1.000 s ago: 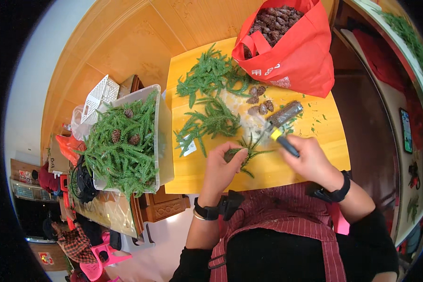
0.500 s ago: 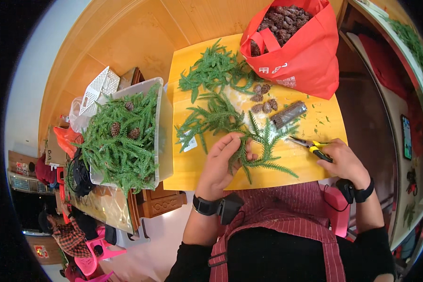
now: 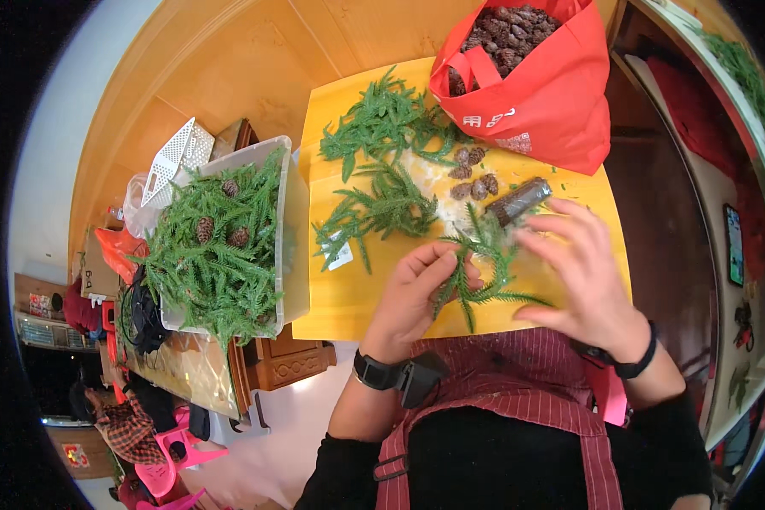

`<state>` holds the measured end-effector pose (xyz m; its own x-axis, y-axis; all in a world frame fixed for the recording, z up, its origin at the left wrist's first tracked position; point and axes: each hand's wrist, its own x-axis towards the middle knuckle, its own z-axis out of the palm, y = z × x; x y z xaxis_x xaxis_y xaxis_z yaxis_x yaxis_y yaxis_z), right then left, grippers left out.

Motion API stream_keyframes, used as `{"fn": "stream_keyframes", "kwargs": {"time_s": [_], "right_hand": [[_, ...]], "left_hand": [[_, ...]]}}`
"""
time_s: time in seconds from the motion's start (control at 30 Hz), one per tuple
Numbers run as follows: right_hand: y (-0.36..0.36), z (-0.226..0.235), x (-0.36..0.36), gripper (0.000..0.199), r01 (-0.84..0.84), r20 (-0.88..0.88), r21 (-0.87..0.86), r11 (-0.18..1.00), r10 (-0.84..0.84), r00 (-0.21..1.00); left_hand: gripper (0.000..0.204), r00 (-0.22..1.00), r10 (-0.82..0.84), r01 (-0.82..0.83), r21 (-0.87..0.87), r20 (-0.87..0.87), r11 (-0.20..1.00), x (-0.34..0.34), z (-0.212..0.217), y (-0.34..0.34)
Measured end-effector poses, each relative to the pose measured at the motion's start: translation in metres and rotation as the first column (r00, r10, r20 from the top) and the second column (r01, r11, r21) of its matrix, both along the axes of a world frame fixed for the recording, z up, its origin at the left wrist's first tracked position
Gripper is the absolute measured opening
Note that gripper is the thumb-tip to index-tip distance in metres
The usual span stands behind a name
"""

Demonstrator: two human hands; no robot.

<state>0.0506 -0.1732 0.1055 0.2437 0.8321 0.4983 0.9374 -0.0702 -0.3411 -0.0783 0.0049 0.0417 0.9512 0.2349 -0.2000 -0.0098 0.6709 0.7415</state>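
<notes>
My left hand pinches the stem of a green artificial pine sprig, whose branches fan out toward the right. Close to those tips, my right hand is raised with its fingers spread and holds nothing. The pliers with yellow and black handles cannot be seen now. Just beyond my right fingertips lies a dark cylindrical bundle in clear wrap. Several small brown pine cones rest beside it. Loose green sprigs and a further pile of greenery lie farther back on the yellow board.
At the left stands a clear plastic bin heaped with greenery and pine cones. A red bag full of pine cones occupies the board's far right. A white perforated basket sits behind the bin. Another person is at the lower left.
My right hand has let go of the pliers, opened, and moved up and left toward the sprig. My left hand still holds the sprig, shifted slightly right.
</notes>
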Motion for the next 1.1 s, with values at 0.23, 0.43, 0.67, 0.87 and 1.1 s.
{"fn": "stream_keyframes", "kwargs": {"time_s": [0.23,0.43,0.67,0.87,1.1], "right_hand": [[0.028,-0.021,-0.009,0.077,-0.056,-0.042,-0.106,0.993,0.051,0.998],[0.032,-0.028,-0.011,0.063,-0.049,-0.089,-0.099,0.994,0.040,0.995],[0.032,-0.029,-0.011,0.059,-0.036,-0.075,-0.112,0.993,0.028,0.997],[0.031,-0.026,-0.018,0.048,0.080,-0.251,0.111,0.991,-0.050,0.967],[0.031,-0.040,-0.020,0.025,0.061,-0.202,0.041,0.997,-0.052,0.978]], "left_hand": [[0.019,0.999,-0.021,0.020,-0.019,-0.025,1.000,0.000,0.001,-0.011],[0.023,0.998,-0.026,0.030,0.073,-0.066,0.997,-0.004,-0.005,-0.010],[0.025,0.997,-0.061,0.059,-0.035,-0.054,0.998,-0.003,-0.009,-0.008],[0.024,0.995,0.083,-0.086,-0.055,-0.050,0.995,-0.001,-0.012,-0.010],[0.024,0.985,0.133,-0.133,0.012,-0.109,0.991,-0.002,-0.019,-0.011]]}}
